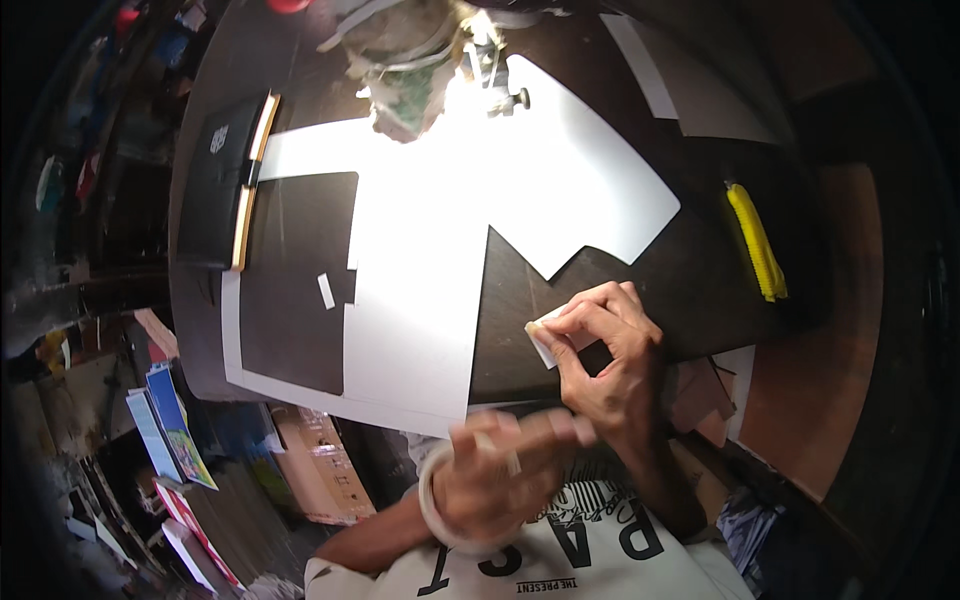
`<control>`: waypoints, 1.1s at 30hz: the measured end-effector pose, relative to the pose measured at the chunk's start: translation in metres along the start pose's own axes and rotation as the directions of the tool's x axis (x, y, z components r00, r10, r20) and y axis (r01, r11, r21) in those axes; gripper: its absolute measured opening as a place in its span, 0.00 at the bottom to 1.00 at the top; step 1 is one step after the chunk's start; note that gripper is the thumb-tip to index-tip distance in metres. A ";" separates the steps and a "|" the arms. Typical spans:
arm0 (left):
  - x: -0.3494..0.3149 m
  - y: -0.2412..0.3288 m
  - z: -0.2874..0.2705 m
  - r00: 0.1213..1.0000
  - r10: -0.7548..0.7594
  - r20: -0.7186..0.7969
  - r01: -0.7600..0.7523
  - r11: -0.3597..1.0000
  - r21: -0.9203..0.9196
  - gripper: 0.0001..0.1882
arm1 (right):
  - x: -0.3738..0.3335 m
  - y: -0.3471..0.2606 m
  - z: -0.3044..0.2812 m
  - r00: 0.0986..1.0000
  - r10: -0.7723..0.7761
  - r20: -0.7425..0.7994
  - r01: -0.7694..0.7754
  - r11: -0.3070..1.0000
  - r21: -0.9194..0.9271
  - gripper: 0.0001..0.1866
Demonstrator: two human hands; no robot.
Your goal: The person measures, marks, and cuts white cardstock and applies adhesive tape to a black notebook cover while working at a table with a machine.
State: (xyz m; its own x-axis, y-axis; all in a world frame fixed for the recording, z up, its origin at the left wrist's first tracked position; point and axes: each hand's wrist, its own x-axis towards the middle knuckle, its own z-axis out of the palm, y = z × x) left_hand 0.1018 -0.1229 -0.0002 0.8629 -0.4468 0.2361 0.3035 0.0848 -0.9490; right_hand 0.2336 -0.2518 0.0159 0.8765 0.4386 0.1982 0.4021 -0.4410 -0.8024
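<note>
My right hand (612,350) is closed in a pinch near the table's front edge. Between its thumb and fingertips is a small folded piece of white paper (545,345). Lower down, in front of my shirt, my left hand (505,470) is smeared by motion, so its grip cannot be made out. A pale band (428,500) circles the left wrist. Large white paper sheets (415,330) with cut-out shapes spread over the dark table (520,310). A small white paper strip (325,291) lies inside the cut-out on the left.
A black notebook (212,185) with an elastic band lies at the left edge. On the right is a yellow ribbed cutter-like tool (757,242). A bright lamp (485,50) stands at the back. Cardboard boxes (320,460) and colourful books (170,425) are below left.
</note>
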 end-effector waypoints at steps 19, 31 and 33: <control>0.232 0.000 0.099 0.957 -0.068 0.281 0.167 -0.665 -0.728 0.24 | -0.001 -0.006 -0.050 0.955 0.169 0.245 -0.220 0.955 0.198 0.09; 0.031 -0.032 0.041 0.747 0.562 0.355 0.317 -0.771 0.553 0.07 | -0.015 -0.048 -0.065 0.985 -0.057 0.165 0.051 0.998 0.041 0.12; 0.025 -0.033 0.038 0.733 0.562 0.384 0.301 -0.773 0.558 0.08 | -0.013 -0.050 -0.060 0.952 -0.199 0.233 0.241 0.955 -0.171 0.13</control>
State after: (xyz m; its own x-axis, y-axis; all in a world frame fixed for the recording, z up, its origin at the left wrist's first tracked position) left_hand 0.1292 -0.1028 0.0452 0.9579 0.0622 -0.2802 0.2502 0.2974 0.9214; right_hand 0.2177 -0.2821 0.0872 0.6928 0.6878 0.2166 0.6409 -0.4496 -0.6222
